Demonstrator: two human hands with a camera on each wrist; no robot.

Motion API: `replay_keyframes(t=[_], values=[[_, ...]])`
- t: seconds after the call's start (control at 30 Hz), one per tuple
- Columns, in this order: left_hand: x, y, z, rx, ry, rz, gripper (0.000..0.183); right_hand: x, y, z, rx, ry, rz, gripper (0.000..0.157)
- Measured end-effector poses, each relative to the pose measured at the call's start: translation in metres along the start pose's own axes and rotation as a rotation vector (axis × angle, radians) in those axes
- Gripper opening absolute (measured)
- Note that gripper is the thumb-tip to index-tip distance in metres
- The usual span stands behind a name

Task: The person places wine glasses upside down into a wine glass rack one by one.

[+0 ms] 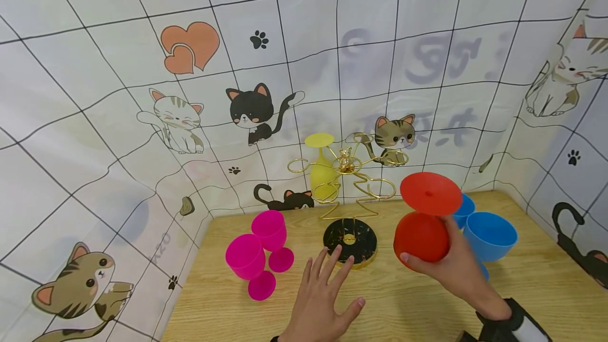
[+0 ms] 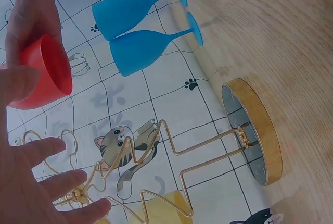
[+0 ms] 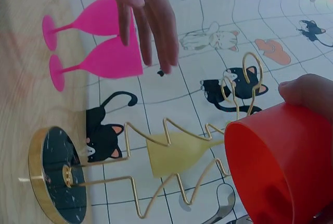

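Note:
My right hand (image 1: 456,268) grips a red plastic goblet (image 1: 420,239) by its bowl, foot up and mouth downward, to the right of a gold wire cup rack (image 1: 367,202). In the right wrist view the goblet's open mouth (image 3: 260,174) faces the rack's base side. My left hand (image 1: 323,300) is spread with nothing in it, its fingertips overlapping the rack's round black base (image 1: 353,255) in the head view. A yellow goblet (image 1: 323,176) hangs upside down on the rack's left side, partly behind the wires.
Two pink goblets (image 1: 245,257) stand upright on the wooden table (image 1: 204,300) left of the rack. At the right stand blue goblets (image 1: 491,239), partly hidden behind my right hand. A cat-printed cloth (image 1: 309,67) hangs behind and at both sides.

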State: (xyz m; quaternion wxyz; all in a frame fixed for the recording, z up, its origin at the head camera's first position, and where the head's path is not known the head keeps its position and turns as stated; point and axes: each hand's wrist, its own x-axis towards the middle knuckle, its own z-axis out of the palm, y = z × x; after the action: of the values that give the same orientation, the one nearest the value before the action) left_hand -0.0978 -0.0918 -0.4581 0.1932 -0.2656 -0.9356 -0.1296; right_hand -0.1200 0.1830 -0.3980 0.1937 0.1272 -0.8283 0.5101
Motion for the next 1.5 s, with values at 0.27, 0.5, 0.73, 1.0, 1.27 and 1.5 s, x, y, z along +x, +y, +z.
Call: replay_keyframes(t=[0.27, 0.5, 0.73, 1.0, 1.27, 1.5], values=[[-0.002, -0.002, 0.001, -0.006, -0.003, -0.001, 0.072, 0.023, 0.008, -0.018, -0.088, 0.062, 0.078, 0.091], [-0.003, -0.002, 0.002, -0.022, -0.014, 0.004, 0.07, 0.044, 0.023, -0.024, -0.072, 0.072, 0.142, 0.094], [-0.003, -0.004, 0.001, -0.031, -0.039, 0.014, 0.076, 0.066, 0.036, -0.018, -0.074, 0.093, 0.164, 0.094], [-0.004, -0.005, 0.002, -0.038, -0.068, 0.001, 0.069, 0.083, 0.051, -0.009, -0.055, 0.101, 0.211, 0.095], [-0.004, -0.006, 0.004, -0.054, -0.084, -0.011, 0.067, 0.096, 0.065, -0.001, -0.047, 0.087, 0.21, 0.095], [-0.004, -0.007, 0.005, -0.055, -0.094, -0.02, 0.066, 0.105, 0.071, 0.009, -0.023, 0.085, 0.236, 0.096]])
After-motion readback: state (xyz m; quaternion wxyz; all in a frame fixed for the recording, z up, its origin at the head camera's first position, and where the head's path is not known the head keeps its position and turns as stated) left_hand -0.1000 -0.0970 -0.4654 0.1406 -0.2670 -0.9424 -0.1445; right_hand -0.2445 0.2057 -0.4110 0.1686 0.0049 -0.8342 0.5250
